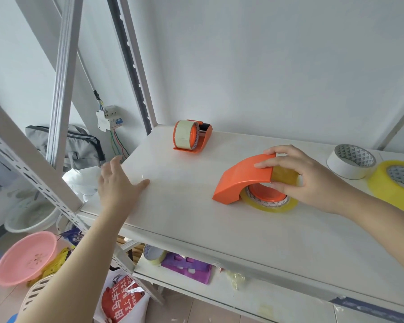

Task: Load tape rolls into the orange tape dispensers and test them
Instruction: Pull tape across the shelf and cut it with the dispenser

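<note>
On the floor at the near left, a red and white bag (121, 304) carries Chinese characters I cannot read. The left hand (117, 183) lies flat on the left edge of the white shelf (196, 229), fingers (113, 165) spread and holding nothing. At the far side stands a loaded orange tape dispenser (193, 137). To the right, the right hand (308, 178) grips the second orange dispenser (243, 179) with thumb and fingers closed around it and its yellowish tape roll (269, 202). At the far right lie a white tape roll (350, 160) and a yellow tape roll (397, 183).

left hand (117, 183) flat, fingers spread; right hand (306, 176) pinching
</note>
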